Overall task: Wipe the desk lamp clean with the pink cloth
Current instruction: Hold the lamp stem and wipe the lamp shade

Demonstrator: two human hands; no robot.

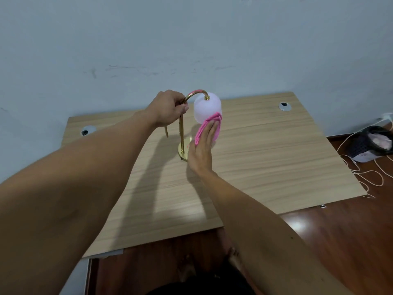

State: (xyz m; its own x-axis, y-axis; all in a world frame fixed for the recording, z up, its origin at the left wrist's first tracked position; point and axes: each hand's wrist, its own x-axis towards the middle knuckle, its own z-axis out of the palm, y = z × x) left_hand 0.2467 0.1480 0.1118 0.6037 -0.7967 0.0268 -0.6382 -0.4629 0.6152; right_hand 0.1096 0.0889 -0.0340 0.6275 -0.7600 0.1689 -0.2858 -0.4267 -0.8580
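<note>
Left arm [70, 188]: bare from upper forearm to wrist; no sleeve, watch or band in view.
Right arm [261, 218]: bare likewise; no sleeve edge visible; one small dark spot on the forearm.
Left hand [168, 107]: ungloved; no rings visible; thumbnail short and plain.
Right hand [202, 150]: ungloved; no rings or bracelet seen on the back.
Clothing [204, 284]: dark, at bottom edge of view; too dim to tell the garment.
Foot [235, 255]: bare, toes showing, partly hidden.
</note>
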